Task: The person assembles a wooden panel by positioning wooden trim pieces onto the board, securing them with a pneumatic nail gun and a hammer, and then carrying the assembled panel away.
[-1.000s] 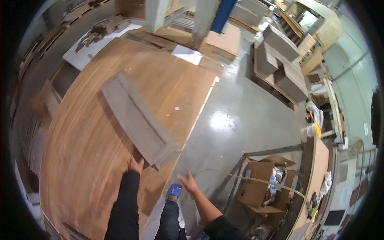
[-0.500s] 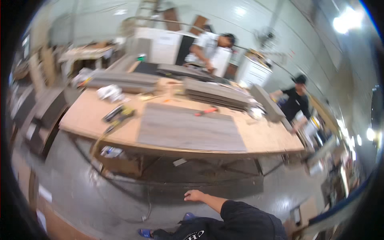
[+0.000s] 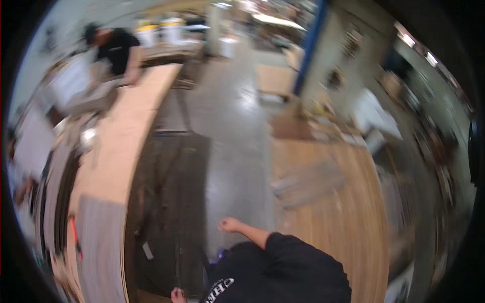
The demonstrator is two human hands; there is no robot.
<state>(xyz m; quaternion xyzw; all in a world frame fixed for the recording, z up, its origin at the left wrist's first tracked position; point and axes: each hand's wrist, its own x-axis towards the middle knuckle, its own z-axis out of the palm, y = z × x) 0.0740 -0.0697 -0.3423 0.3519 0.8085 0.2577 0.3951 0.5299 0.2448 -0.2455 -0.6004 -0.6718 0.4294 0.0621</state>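
My right hand (image 3: 230,224) hangs over the grey floor between two work tables. Its fingers look loosely curled, and I see nothing in them. Low in the picture, my left hand (image 3: 178,295) shows only in part by the lower edge; it is small and blurred, so its fingers cannot be read. Neither hand touches a table. On the left table (image 3: 118,151) lies a grey wood-grain panel (image 3: 101,232), with a red-orange hand tool (image 3: 76,237) along its left side. Stacked dark grey boards (image 3: 55,202) stand beyond the panel.
To my right is a wood-topped table (image 3: 333,227) with a grey piece (image 3: 310,184) on it. A co-worker in a black shirt (image 3: 118,53) leans over the far end of the left table. A blue post (image 3: 309,48) rises ahead, beside a walkway (image 3: 235,126).
My view has swung to the right, so the left table now runs lengthwise beside me and the right-hand table has come in. My left hand now shows at the lower edge.
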